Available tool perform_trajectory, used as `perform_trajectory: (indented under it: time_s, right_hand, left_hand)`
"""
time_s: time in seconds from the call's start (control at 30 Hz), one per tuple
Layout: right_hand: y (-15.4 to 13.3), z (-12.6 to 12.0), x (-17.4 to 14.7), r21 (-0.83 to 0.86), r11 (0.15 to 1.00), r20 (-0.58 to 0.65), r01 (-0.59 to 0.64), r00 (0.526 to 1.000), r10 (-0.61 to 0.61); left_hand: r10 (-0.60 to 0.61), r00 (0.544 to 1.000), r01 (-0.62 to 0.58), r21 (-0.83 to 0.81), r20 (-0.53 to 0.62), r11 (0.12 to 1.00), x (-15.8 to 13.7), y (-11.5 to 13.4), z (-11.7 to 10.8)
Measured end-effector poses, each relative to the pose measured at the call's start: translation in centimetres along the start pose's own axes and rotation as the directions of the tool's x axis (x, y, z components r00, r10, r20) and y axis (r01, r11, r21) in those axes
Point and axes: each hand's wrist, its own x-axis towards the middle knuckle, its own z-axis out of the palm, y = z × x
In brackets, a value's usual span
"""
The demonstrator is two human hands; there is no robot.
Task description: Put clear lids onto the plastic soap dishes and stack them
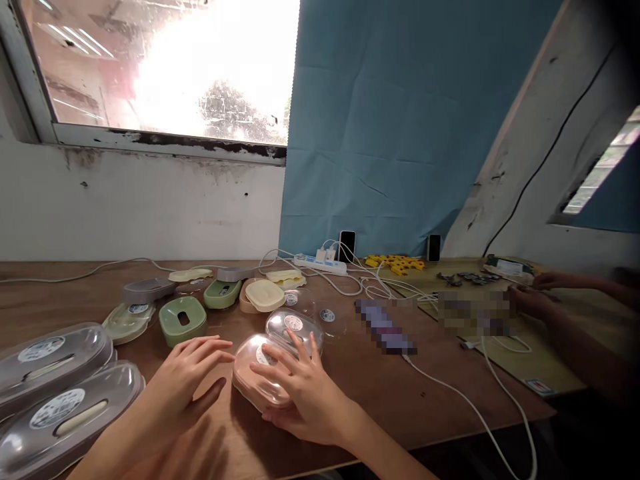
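Observation:
In the head view, a pink plastic box with a clear domed lid (247, 377) sits on the brown table, with a round sticker on its top. My right hand (305, 390) grips its right side, fingers spread over the lid and thumb at the near edge. Left of the box, my left hand (193, 373) is open, fingers stretched out and apart from it. Just behind the pink box is another clear lid (293, 327) with a round sticker. A green oval box (183, 321) with a dark slot lies beyond my left hand.
Large grey clear-lidded boxes (70, 417) stand at the left. Cream lids (265, 295) and another green box (221, 293) lie behind. A power strip (320, 264), white cables and a blurred phone (384, 327) are to the right. Another person's hands (530, 300) work at the far right.

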Motion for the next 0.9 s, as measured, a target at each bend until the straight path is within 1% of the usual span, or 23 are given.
perform_trajectory:
  time_s: [0.07,0.17,0.27,0.33,0.43,0.53,0.6,0.67,0.77,0.83,0.9]
  right_hand:
    - [0.1,-0.3,-0.3,-0.008,1.000,0.010,-0.016,1.000,0.016]
    - [0.4,-0.5,-1.3,-0.023,0.999,0.012,-0.036,0.999,0.036]
    - [1.0,-0.6,-2.8,-0.038,0.996,0.001,-0.077,0.997,0.077]
    - [1.7,-0.6,-3.7,-0.058,0.992,-0.017,-0.111,0.994,0.110]
    - [2.9,-0.5,-4.8,-0.092,0.984,-0.058,-0.153,0.987,0.148]
    - [4.0,-0.4,-5.2,-0.120,0.977,-0.112,-0.176,0.980,0.163]
    - [4.6,-0.2,-5.2,-0.140,0.973,-0.141,-0.184,0.976,0.164]
    - [4.9,0.1,-5.2,-0.164,0.970,-0.166,-0.180,0.974,0.153]
    - [4.9,0.6,-5.3,-0.214,0.963,-0.247,-0.164,0.963,0.109]
    - [4.4,0.8,-5.4,-0.257,0.956,-0.335,-0.140,0.941,0.048]
    - [3.7,0.7,-5.5,-0.293,0.950,-0.411,-0.111,0.912,-0.020]
  left_hand:
    - [0.021,1.000,-0.022,0.031,0.009,0.999,1.0,0.4,-0.2]
    - [0.067,0.996,-0.072,0.087,0.065,0.994,3.2,0.8,-0.5]
    - [0.055,0.992,-0.076,0.190,0.110,0.979,6.2,0.5,-0.4]
    - [0.026,0.993,-0.055,0.248,0.119,0.967,8.2,0.2,0.4]
    - [-0.022,0.992,-0.018,0.312,0.124,0.950,10.7,-0.2,2.5]
    - [-0.056,0.989,-0.001,0.380,0.140,0.925,12.7,-0.3,4.8]
    - [-0.073,0.987,0.006,0.416,0.145,0.909,13.6,-0.3,5.7]
    - [-0.088,0.986,0.017,0.439,0.143,0.898,14.1,-0.2,5.9]
    - [-0.107,0.986,0.040,0.445,0.125,0.895,13.3,0.4,4.7]
    - [-0.106,0.987,0.044,0.433,0.121,0.901,11.7,1.0,3.3]
    - [-0.090,0.985,0.023,0.414,0.144,0.910,9.3,1.6,1.9]
